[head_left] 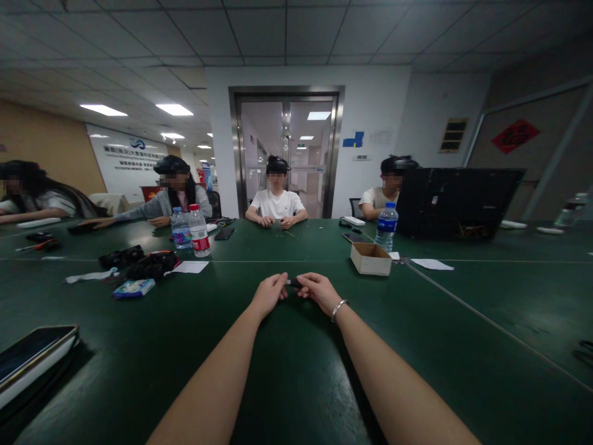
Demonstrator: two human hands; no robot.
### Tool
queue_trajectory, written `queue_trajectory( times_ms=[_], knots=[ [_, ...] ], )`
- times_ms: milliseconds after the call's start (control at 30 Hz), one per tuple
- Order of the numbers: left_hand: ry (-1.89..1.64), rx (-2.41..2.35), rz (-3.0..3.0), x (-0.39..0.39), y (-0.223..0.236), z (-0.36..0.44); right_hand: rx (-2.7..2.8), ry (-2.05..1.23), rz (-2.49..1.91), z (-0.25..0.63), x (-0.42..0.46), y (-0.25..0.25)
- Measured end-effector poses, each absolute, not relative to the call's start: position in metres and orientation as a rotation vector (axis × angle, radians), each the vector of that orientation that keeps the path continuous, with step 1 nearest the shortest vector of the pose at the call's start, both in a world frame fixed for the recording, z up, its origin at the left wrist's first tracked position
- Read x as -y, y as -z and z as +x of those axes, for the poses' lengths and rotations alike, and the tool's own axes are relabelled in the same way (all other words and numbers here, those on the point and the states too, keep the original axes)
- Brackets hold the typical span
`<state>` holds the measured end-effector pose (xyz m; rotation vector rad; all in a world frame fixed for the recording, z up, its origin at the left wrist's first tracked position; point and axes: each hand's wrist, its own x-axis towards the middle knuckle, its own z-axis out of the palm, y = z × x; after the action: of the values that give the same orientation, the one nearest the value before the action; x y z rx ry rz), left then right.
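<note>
Glossy green tabletop [296,383], left grip [270,293] and right grip [320,292] tight on metal-tipped black stick [294,283]

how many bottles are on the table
4 in view: a blue-capped bottle and a red-capped bottle at left, a second blue-capped bottle behind the open box at right, and a clear bottle near the right edge. The large black panel may hide more.
</note>
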<state>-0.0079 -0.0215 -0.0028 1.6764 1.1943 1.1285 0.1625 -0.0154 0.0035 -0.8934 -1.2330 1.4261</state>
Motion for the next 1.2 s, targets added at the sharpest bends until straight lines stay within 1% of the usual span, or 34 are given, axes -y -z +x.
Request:
queue_trajectory(
  times_ms=[233, 467, 567, 633, 767, 833, 967, 1033, 1200],
  knots=[
    [-1.198, -1.115, 1.597, 0.025, -0.002, -0.009, 1.226, -1.426, -0.893, 0.163, 0.014, -0.003],
    [-1.176, -1.153, 1.626, 0.022, 0.001, -0.012, 1.321, -1.424, -0.881, 0.164, 0.015, -0.002],
    [-1.129, -1.209, 1.651, 0.022, 0.003, -0.012, 1.441, -1.363, -0.904, 0.162, 0.016, -0.001],
    [-1.103, -1.306, 1.715, 0.024, 0.003, -0.012, 1.586, -1.242, -0.986, 0.159, 0.018, -0.001],
    [-1.053, -1.645, 1.99, 0.037, -0.001, -0.008, 1.907, -0.771, -1.218, 0.151, 0.031, -0.006],
    [-0.994, -1.768, 2.117, 0.045, -0.005, -0.005, 1.982, -0.612, -1.273, 0.147, 0.038, -0.009],
    [-1.01, -1.718, 2.324, 0.063, -0.017, 0.003, 2.046, -0.448, -1.311, 0.144, 0.048, -0.014],
    [-1.031, -1.615, 2.384, 0.074, -0.023, 0.005, 2.1, -0.455, -1.307, 0.146, 0.052, -0.017],
    [-1.044, -1.334, 2.369, 0.112, -0.033, 0.014, 2.207, -0.699, -1.224, 0.165, 0.082, -0.026]
  ],
)
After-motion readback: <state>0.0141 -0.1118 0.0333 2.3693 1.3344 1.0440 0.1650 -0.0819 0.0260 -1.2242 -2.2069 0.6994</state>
